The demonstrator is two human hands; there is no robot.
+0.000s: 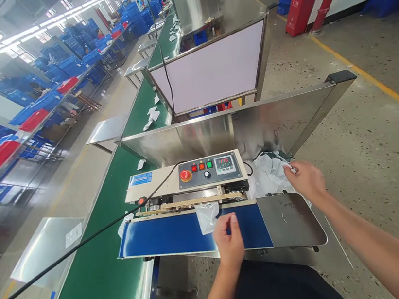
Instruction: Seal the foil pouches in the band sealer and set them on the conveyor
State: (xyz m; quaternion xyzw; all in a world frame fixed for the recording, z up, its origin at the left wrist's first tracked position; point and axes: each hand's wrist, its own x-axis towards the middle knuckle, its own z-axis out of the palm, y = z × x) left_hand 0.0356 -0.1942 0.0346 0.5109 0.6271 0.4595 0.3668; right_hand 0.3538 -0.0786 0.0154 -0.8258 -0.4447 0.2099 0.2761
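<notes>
From the head view, the person's left hand [229, 241] was directly in front of the body, over a blue conveyor belt [159, 236]. Its fingers were curled toward the thumb in a loose pinch. A clear plastic bag [207, 218] lay on the belt just beside those fingers, its upper end against the belt's far guide. Whether the fingers were touching or gripping the bag, I cannot tell.

The right hand [307, 180] was farther out to the right, beyond a stainless steel plate [291, 220], with its fingers bunched at the edge of a heap of pale plastic bags [267, 176]. It seemed to be pinching something there, but the view did not settle whether it held a bag.

Past the left hand stood a band sealer [185, 181] with a red stop button [185, 175] and a digital display [225, 163]. A black cable [87, 243] crossed above a green workbench [100, 290] to the left of the hands. A stainless steel divider [265, 121] rose beyond the heap, and stacks of blue crates [60, 69] filled the shelving far to the left.
</notes>
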